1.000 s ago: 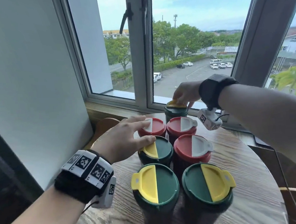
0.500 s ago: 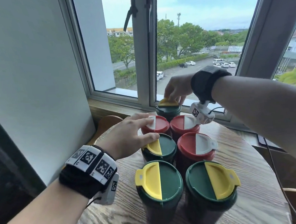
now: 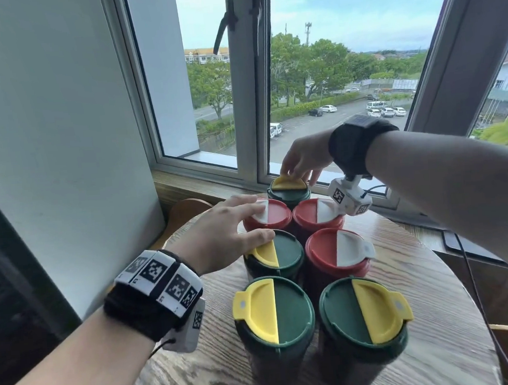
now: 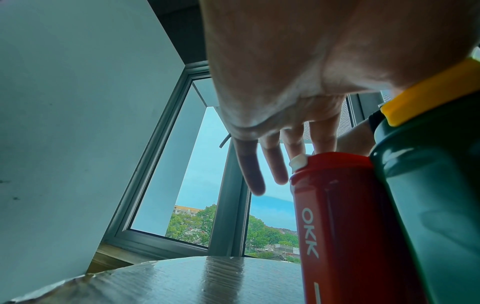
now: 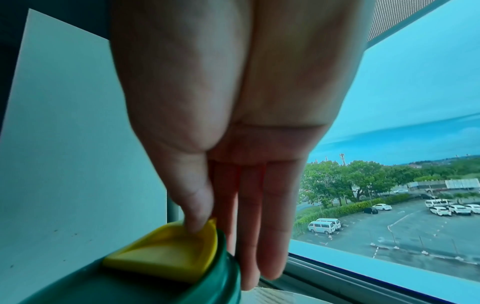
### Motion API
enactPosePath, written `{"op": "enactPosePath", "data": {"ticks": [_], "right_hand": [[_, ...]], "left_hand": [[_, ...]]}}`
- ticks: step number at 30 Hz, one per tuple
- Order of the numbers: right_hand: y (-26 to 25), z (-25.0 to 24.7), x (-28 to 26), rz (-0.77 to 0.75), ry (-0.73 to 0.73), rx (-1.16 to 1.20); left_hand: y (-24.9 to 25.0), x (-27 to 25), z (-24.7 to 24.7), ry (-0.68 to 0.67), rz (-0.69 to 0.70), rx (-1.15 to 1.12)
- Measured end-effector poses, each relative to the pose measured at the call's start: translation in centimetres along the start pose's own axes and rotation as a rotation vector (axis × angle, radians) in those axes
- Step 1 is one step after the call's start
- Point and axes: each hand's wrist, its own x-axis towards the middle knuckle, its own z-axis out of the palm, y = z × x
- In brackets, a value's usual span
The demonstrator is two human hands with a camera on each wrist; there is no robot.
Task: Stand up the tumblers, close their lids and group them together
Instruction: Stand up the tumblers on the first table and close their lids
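Several tumblers stand upright in a cluster on the round wooden table (image 3: 435, 315), some green with yellow flaps, three red with white flaps. My right hand (image 3: 299, 165) is on the far green tumbler (image 3: 290, 193). Its thumb presses the yellow flap (image 5: 166, 253) and its straight fingers (image 5: 272, 236) hang against the far side of the lid. My left hand (image 3: 243, 223) lies flat and spread. Its fingers rest on the back-left red tumbler (image 3: 275, 213), the one marked OKK (image 4: 337, 216), and its thumb rests on the green tumbler (image 3: 284, 250) beside it.
A window sill (image 3: 204, 186) and frame run close behind the cluster, with a white wall (image 3: 63, 145) at left. A wooden chair back (image 3: 187, 207) sits beyond the table's left edge. A black cable (image 3: 475, 282) trails off the right side.
The far green tumbler has slid left under my right hand, closer to the back-left red one. My left hand has stayed on the same two lids.
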Motion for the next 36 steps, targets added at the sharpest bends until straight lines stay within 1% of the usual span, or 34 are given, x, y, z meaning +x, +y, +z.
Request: {"op": "enactPosePath", "data": {"ticks": [5,8,12,14,16,19,21,23,25,29,32,36], "right_hand": [[-0.1,-0.5,-1.5,0.041,0.031,0.037],[-0.3,-1.4,-3.6,0.024,0.104,0.062],[-1.2,-1.7,-8.4,-0.097,0.269,0.119],[-1.7,-0.6,-11.6,-0.156,0.304,0.134],[-2.1,1.3,-14.9,-0.191,0.315,0.058],[-1.6,4.7,-18.9,-0.190,0.337,-0.115],[-0.9,6.6,-20.6,-0.142,0.307,-0.162],[-0.4,7.9,-21.2,-0.101,0.255,-0.209],[-0.2,8.9,-21.3,-0.079,0.234,-0.223],[-0.6,9.4,-20.5,-0.087,0.295,-0.265],[-1.2,9.3,-20.0,-0.092,0.291,-0.299],[-1.4,9.3,-20.0,-0.113,0.273,-0.285]], "left_hand": [[0.0,0.1,-0.2,-0.020,-0.010,0.040],[0.4,-0.1,-0.9,-0.025,-0.004,0.061],[1.1,-1.1,-2.3,0.091,0.033,0.019],[1.6,-2.2,-2.6,0.133,0.064,-0.010],[2.0,-3.5,-2.7,0.130,0.074,-0.023],[2.6,-5.1,-2.3,0.057,0.057,0.003],[3.0,-5.5,-1.9,0.002,0.018,0.017],[3.5,-5.6,-1.6,-0.016,-0.021,0.028],[4.0,-5.6,-1.5,-0.011,-0.048,0.040],[4.5,-5.2,-1.7,-0.018,-0.063,0.089],[4.6,-4.9,-1.8,-0.027,-0.073,0.105],[4.6,-4.8,-2.0,-0.046,-0.075,0.096]]}}
